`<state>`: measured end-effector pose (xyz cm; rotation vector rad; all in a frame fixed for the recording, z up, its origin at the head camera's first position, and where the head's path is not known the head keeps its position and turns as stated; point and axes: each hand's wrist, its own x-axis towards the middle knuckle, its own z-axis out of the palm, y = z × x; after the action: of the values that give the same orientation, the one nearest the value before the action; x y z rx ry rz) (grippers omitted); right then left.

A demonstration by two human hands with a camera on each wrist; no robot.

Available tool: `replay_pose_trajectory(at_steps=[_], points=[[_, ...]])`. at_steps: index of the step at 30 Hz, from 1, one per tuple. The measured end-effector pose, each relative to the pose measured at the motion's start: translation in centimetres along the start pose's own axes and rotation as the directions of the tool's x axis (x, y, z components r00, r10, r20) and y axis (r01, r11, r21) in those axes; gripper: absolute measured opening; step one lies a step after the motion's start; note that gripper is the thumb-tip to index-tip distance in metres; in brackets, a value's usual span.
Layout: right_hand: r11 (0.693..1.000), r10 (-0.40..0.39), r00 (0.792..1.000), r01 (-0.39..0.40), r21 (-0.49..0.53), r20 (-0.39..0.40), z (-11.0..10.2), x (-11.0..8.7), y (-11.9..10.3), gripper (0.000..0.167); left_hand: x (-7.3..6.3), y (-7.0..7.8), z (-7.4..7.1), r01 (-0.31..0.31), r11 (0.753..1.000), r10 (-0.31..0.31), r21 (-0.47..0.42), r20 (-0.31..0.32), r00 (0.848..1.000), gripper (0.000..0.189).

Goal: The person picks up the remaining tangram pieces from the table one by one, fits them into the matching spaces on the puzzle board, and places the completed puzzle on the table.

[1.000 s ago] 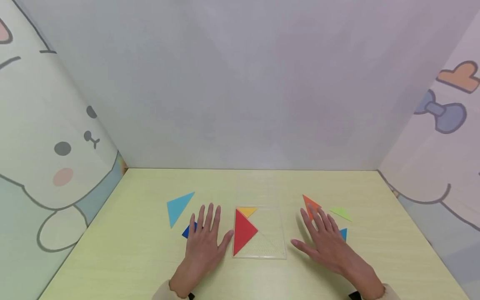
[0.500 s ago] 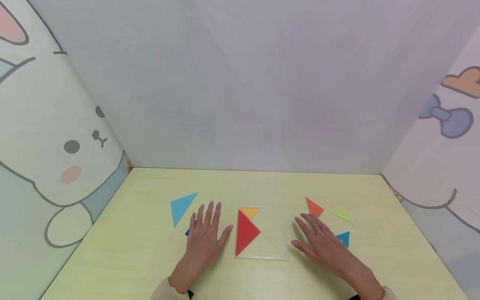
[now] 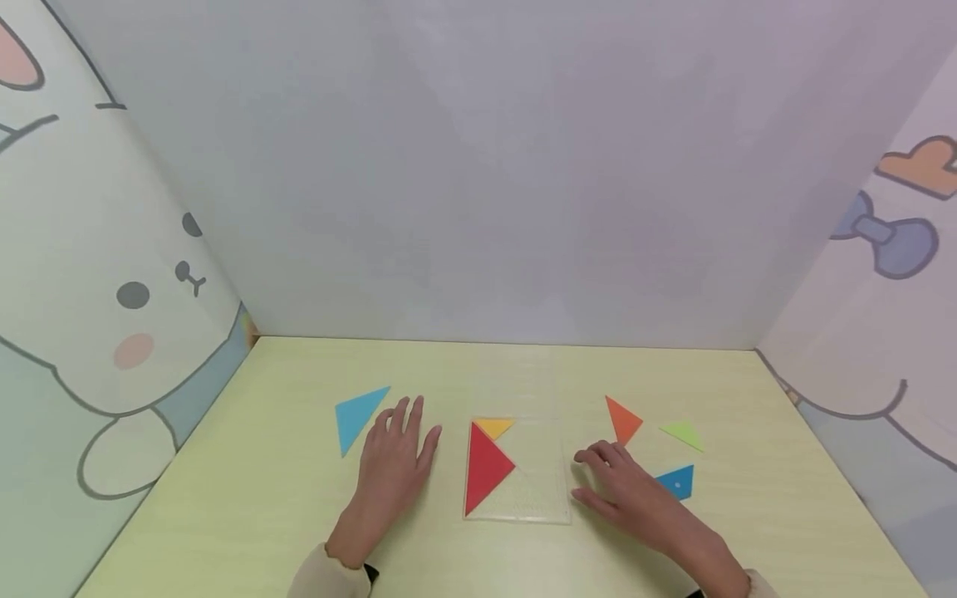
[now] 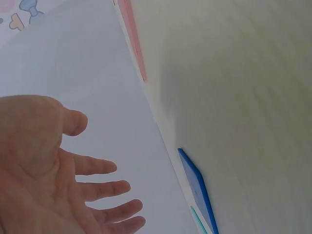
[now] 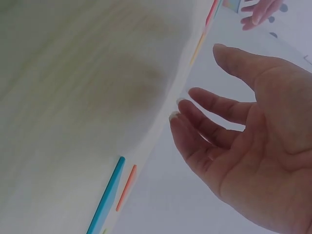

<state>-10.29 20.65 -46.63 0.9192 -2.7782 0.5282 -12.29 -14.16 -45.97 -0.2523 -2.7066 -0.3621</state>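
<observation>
My left hand (image 3: 392,473) hovers over the table left of a clear square tray (image 3: 517,522), fingers spread and holding nothing. It hides a dark blue piece (image 4: 199,187) from the head view; the left wrist view shows that piece. Beyond the fingertips lies a light blue triangle (image 3: 357,417). In the tray are a red triangle (image 3: 486,469) along the left side and a small yellow triangle (image 3: 493,427) at the top. Just right of the tray is my right hand (image 3: 624,498), fingers loosely bent, nothing in its grasp. A blue piece (image 3: 679,482) shows partly behind it.
An orange piece (image 3: 623,419) and a light green triangle (image 3: 684,434) lie on the table (image 3: 777,498) at the right. A faint clear sheet or cover (image 3: 516,374) seems to lie behind the tray. Pale walls (image 3: 508,166) enclose the table.
My left hand has shifted left, away from the tray, and now covers the dark blue piece. The right hand has drawn back from the orange piece, its fingers bending more.
</observation>
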Motion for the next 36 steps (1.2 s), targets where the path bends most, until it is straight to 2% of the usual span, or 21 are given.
replay_pose_trajectory(at_steps=[6, 10, 12, 14, 17, 20, 24, 36], points=[[0.997, -0.029, 0.999, 0.026, 0.072, 0.044, 0.0, 0.1, 0.0, 0.028, 0.8, -0.5, -0.2, 0.027, 0.999, -0.028, -0.022, -0.061, 0.998, 0.050], [0.992, -0.008, 0.994, -0.006, 0.128, 0.111, -0.1, 0.4, 0.0, 0.028, 1.3, -1.1, -0.4, 0.031, 0.996, -0.042, -0.082, -0.140, 0.989, 0.043], [0.989, 0.011, 0.990, -0.033, 0.147, 0.143, -0.2, 0.6, -0.1, 0.028, 1.5, -1.4, -0.6, 0.044, 0.991, -0.064, -0.130, -0.151, 0.986, 0.040], [0.984, 0.030, 0.985, -0.058, 0.166, 0.168, -0.4, 0.8, -0.2, 0.028, 1.7, -1.7, -0.7, 0.075, 0.982, -0.099, -0.175, -0.132, 0.986, 0.039], [0.977, 0.045, 0.979, -0.084, 0.195, 0.197, -0.5, 1.0, -0.4, 0.027, 2.0, -2.3, -0.9, 0.146, 0.962, -0.165, -0.229, -0.068, 0.984, 0.040], [0.967, 0.057, 0.972, -0.111, 0.229, 0.229, -0.6, 1.2, -0.5, 0.027, 2.3, -2.9, -1.0, 0.215, 0.945, -0.224, -0.246, -0.010, 0.975, 0.041], [0.958, 0.074, 0.964, -0.140, 0.250, 0.256, -0.4, 1.4, -0.6, 0.027, 2.8, -3.7, -1.0, 0.280, 0.925, -0.280, -0.259, 0.035, 0.959, 0.041], [0.954, 0.031, 0.966, -0.106, 0.280, 0.257, -0.1, 1.3, -0.4, 0.021, 4.4, -6.2, 0.0, 0.384, 0.890, -0.371, -0.247, 0.100, 0.923, 0.041]])
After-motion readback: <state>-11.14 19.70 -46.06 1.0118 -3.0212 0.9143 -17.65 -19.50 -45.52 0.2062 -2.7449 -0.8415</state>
